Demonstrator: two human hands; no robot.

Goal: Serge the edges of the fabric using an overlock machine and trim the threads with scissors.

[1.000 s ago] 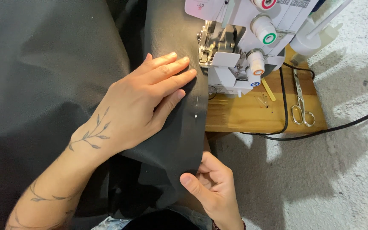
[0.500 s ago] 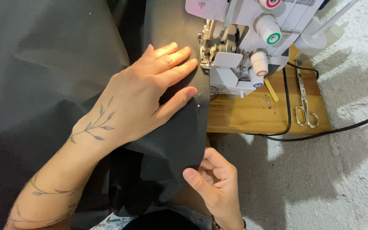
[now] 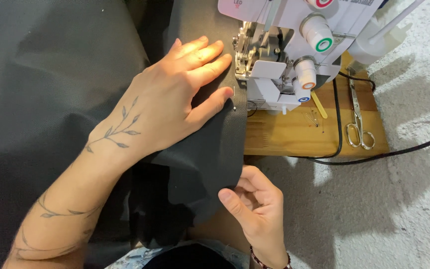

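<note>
Wooden table (image 3: 294,134), grey carpet (image 3: 404,209), dark fabric (image 3: 51,89)

The sewing machine (image 3: 294,55) is cut off by the top edge of the frame. The dark fabric (image 3: 51,99) runs past the left and top edges. Under the left hand (image 3: 175,104), the fabric is hidden. The pins (image 3: 314,118) on the counter (image 3: 284,134) at centre right are too small to count.

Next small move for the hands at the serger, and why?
Probably pull the pin out before feeding on. It sits in the dark fabric edge just short of the presser foot. The left hand presses the fabric flat; the right hand pinches the near edge.
</note>
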